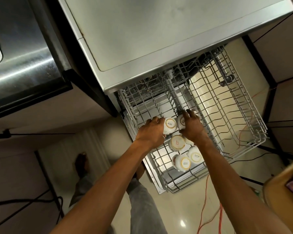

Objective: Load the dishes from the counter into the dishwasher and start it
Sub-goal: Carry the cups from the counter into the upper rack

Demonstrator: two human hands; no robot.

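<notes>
You are gripping an upturned cup (170,124) with your left hand (152,129) and curling your right hand (192,125) round a second cup (181,121) at its 3 o'clock. Both are sitting in the pulled-out rack (235,115), with three more cups (177,143) at 6 o'clock.

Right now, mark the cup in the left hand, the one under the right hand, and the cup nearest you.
Left-hand cup (170,125): head view, upturned base.
Right-hand cup (181,122): head view, exposed part of base.
Nearest cup (185,163): head view, upturned base.
</notes>
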